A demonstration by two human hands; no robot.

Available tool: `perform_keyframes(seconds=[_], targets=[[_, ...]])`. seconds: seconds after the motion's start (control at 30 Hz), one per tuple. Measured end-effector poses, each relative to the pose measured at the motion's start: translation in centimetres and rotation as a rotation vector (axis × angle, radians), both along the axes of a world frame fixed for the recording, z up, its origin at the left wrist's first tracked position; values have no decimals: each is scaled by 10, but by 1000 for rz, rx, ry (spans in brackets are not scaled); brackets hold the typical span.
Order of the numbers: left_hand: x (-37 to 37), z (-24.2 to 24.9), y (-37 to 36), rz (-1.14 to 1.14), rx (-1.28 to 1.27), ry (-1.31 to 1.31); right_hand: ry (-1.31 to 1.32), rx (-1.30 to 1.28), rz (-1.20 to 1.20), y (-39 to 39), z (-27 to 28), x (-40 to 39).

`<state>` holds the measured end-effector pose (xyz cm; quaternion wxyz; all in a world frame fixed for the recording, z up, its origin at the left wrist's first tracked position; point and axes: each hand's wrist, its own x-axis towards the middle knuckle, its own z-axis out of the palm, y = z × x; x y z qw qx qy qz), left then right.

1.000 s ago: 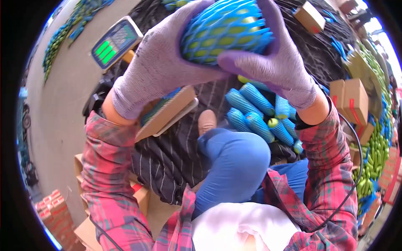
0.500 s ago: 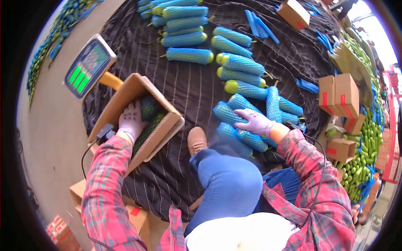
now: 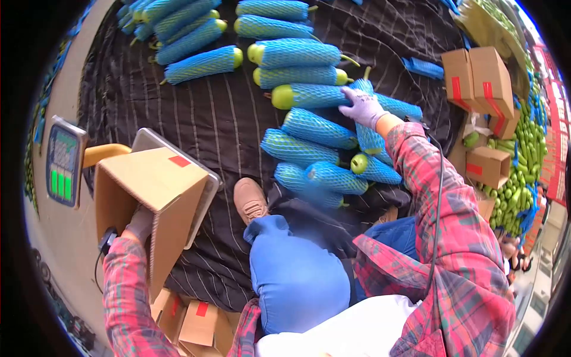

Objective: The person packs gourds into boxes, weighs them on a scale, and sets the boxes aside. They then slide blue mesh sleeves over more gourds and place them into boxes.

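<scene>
My left hand (image 3: 141, 222) reaches into a tilted cardboard box (image 3: 169, 178), its fingers hidden behind the box wall. The box rests on a scale platform (image 3: 205, 205), and its contents do not show from here. My right hand (image 3: 363, 108) is stretched over a cluster of long green gourds in blue net sleeves. Its thumb and fingers are apart, at the stem end of a netted gourd (image 3: 312, 96) lying crosswise. Another netted gourd (image 3: 371, 140) runs beneath the hand. Several more, such as this netted gourd (image 3: 338, 178), lie nearer my knee.
A scale display (image 3: 63, 162) stands left of the box. Dark striped cloth (image 3: 238, 119) covers the ground. More netted gourds (image 3: 202, 64) lie in rows at the far side. Closed cartons (image 3: 479, 80) and loose green gourds (image 3: 511, 208) are at right; cartons (image 3: 202, 324) stand near my feet.
The box has been turned, so its opening faces left and a taped side faces up. My right hand has moved farther out across the gourds. The camera view has shifted.
</scene>
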<state>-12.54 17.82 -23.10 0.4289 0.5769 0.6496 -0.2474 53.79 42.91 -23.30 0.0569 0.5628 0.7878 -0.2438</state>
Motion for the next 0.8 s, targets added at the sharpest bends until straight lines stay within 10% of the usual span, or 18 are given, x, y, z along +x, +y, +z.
perform_keyframes(seconds=[0.33, 0.4, 0.43, 0.47, 0.53, 0.8], targets=[[-48, 37, 32, 555, 77, -267, -21, -148, -325, -3, 37, 119], [2, 113, 28, -257, 431, 120, 80, -335, -462, -24, 32, 106], [15, 134, 21, -277, 551, 92, 160, -438, -507, -37, 13, 96], [90, 184, 21, 617, 504, -157, 80, -507, -493, -47, -18, 80], [134, 219, -8, 837, 674, -445, -267, -204, -452, -75, -33, 29], [298, 293, -74, 785, 886, -572, 262, -22, -1112, -97, -11, 30]])
